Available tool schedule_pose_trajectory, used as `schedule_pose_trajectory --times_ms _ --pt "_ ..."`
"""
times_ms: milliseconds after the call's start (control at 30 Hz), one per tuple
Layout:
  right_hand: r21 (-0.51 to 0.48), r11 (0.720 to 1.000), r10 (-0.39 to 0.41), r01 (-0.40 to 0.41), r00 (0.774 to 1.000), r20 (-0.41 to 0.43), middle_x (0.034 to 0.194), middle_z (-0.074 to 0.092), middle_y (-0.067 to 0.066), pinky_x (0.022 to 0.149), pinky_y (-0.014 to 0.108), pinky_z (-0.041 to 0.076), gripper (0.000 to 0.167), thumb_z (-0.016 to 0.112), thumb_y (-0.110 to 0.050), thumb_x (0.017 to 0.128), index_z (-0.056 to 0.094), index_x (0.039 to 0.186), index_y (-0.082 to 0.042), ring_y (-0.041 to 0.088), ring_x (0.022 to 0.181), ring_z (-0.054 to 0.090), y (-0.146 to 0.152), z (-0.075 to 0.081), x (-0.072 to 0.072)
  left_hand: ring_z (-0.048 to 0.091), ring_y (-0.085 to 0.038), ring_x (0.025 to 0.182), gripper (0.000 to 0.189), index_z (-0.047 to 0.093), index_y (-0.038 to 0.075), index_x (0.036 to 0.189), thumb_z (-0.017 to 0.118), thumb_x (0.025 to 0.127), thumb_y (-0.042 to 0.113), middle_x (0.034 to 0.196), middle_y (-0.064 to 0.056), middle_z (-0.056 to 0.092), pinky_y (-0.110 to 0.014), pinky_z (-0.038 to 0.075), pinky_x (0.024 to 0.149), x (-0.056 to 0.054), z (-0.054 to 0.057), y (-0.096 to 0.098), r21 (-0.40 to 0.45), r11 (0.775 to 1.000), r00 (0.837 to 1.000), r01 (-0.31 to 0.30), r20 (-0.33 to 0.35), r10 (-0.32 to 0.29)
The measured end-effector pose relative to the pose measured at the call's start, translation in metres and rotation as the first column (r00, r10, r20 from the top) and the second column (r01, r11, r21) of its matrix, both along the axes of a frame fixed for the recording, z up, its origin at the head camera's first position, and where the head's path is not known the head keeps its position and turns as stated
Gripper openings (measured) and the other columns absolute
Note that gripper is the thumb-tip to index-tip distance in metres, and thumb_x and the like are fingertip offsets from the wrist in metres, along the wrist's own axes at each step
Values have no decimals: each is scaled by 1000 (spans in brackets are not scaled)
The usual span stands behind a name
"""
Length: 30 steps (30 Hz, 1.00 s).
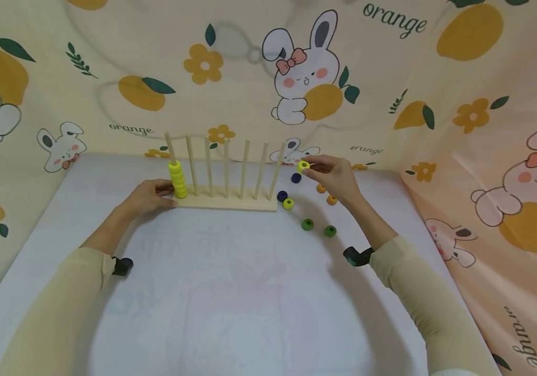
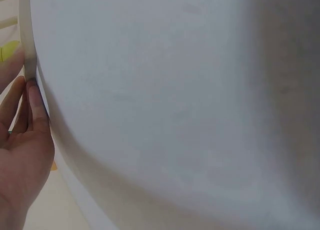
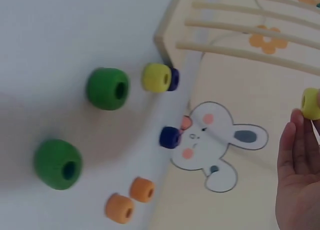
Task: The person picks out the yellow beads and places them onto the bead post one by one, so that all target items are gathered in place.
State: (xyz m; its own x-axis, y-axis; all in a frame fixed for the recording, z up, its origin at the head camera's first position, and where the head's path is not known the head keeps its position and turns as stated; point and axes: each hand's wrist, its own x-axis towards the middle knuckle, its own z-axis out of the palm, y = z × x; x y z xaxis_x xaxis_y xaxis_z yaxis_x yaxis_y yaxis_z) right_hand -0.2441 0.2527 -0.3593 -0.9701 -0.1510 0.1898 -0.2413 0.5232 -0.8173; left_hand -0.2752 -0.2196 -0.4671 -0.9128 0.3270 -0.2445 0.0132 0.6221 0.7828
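A wooden peg stand (image 1: pixel 226 202) with several upright rods stands towards the back of the table. Yellow beads (image 1: pixel 178 180) are stacked on its leftmost rod. My left hand (image 1: pixel 148 198) grips the left end of the base; in the left wrist view, the thumb and fingers (image 2: pixel 37 105) lie on either side of the wood. To the right of the stand, my right hand (image 1: pixel 336 177) pinches a yellow bead (image 1: pixel 303 166) above the table. The right wrist view shows this bead (image 3: pixel 311 104) at the fingertips, its hole visible.
Loose beads lie right of the stand: two dark blue (image 1: pixel 282 196), one yellow (image 1: pixel 288 204), two green (image 1: pixel 307 224) and two orange (image 1: pixel 331 200). Patterned cloth (image 1: pixel 240 78) rises behind the white table (image 1: pixel 231 292) and at its sides.
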Motion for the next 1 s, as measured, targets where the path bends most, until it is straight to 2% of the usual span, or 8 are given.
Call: schedule_pose_trajectory --times_ms 167,300,367,533,867,1000 --pt "-10 999 45 -45 999 -27 113 70 14 76 17 57 35 75 -12 89 70 123 -5 16 89 68 -7 15 -4 43 -40 136 74 38 -7 147 77 88 14 149 -26 43 -49 35 115 0 3 0 -11 1000 1000 2 -3 -2" --pt "3 998 57 -57 997 -58 111 71 18 77 18 57 33 74 -5 89 69 121 1 17 88 68 -17 36 1 43 -40 136 74 38 -7 147 77 88 14 149 -26 44 -49 35 115 1 4 0 -17 1000 1000 1 -1 -1" --pt "2 998 60 -60 996 -73 109 71 17 77 18 57 33 74 -5 89 70 120 2 15 86 69 -18 41 -1 43 -40 136 74 38 -7 147 77 88 14 148 -26 44 -49 35 115 0 3 0 -20 1000 1000 0 1 0" --pt "-23 996 81 -85 989 -122 107 73 10 77 19 57 31 77 -11 88 73 117 -3 13 85 69 -14 43 -16 42 -40 137 75 38 -7 148 77 88 15 149 -26 43 -49 34 116 1 2 0 -19 1000 1000 -2 11 2" --pt "4 993 113 -114 978 -177 106 73 8 81 21 57 30 75 -17 89 74 117 -7 16 88 70 -30 65 -25 42 -40 137 73 38 -8 147 77 88 11 149 -27 43 -47 36 115 0 1 0 2 1000 1000 0 10 0" --pt "3 988 153 -155 967 -204 104 74 7 82 23 58 30 76 -18 89 74 116 -6 16 88 70 -39 71 -29 42 -41 137 73 38 -9 147 76 88 11 148 -27 43 -48 35 115 0 1 1 -7 1000 1000 2 5 -2"
